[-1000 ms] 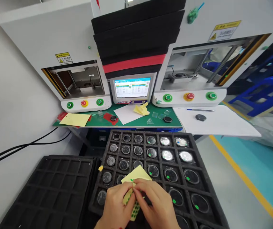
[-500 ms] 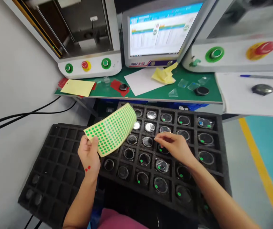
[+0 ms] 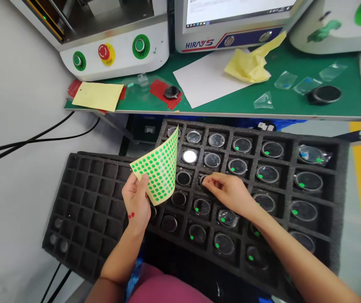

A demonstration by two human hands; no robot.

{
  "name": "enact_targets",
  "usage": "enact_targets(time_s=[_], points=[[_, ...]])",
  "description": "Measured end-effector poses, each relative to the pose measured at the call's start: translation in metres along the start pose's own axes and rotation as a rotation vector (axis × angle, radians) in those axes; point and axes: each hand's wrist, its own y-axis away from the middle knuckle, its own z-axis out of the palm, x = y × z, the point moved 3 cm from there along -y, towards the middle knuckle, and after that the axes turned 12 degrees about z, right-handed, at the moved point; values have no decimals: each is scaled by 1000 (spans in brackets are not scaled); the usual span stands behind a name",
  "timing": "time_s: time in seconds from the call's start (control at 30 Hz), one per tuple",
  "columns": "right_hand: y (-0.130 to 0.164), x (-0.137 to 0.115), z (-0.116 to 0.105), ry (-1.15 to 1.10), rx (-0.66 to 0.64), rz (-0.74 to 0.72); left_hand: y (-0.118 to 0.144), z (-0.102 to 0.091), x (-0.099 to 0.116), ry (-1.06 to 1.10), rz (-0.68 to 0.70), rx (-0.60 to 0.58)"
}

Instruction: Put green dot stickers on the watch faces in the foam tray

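Note:
My left hand [image 3: 137, 200] is closed on the near left edge of a curved yellow sheet of round green stickers [image 3: 159, 168]. The sheet hangs above the left part of a dark foam tray [image 3: 341, 198], which holds round watch heads in square compartments. My right hand [image 3: 227, 189] is pinched, its fingertips down at a watch head [image 3: 202, 179] in a middle compartment, partly hiding it. Whether a sticker is between those fingertips cannot be seen. Many watch heads carry a green dot, such as the watch head [image 3: 224, 244] nearer me. A watch head [image 3: 189, 156] behind it shines white.
A second foam tray [image 3: 88, 206] at left holds a few round pieces. Behind is a green bench [image 3: 205, 101] with a crumpled yellow paper [image 3: 250, 65], white paper [image 3: 199, 84], clear film scraps and a dark watch head [image 3: 324, 94]. Machines and a monitor [image 3: 231, 25] stand there.
The view has come closer and tilted down. My right fingertips have lowered onto a watch head in the middle compartment. The sticker sheet has turned and curls more, still in my left hand.

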Motion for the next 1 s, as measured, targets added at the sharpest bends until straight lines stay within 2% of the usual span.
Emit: enact_targets(time_s=[0.23, 0.47, 0.53, 0.6, 0.67, 0.7, 0.77, 0.87, 1.0], points=[[-3, -3, 9, 61, 95, 44, 9, 6, -3, -3, -42, -118], [-4, 2, 6, -80, 207, 48, 29, 20, -4, -57, -3, -258], [11, -9, -5, -142, 329, -8, 37, 24, -1, -117, 37, -319], [37, -29, -20, -138, 559, -182, 46, 28, 1, -189, 79, -404], [66, -55, -30, -20, 722, -457, 52, 32, 6, -275, 151, -499], [77, -66, -31, 46, 741, -576, 55, 35, 9, -323, 201, -547], [91, -82, -31, 129, 704, -710, 59, 43, 17, -400, 325, -646], [97, -87, -29, 131, 682, -734, 64, 55, 27, -448, 514, -768], [95, -81, -28, 82, 664, -669, 68, 61, 31, -522, 714, -831]])
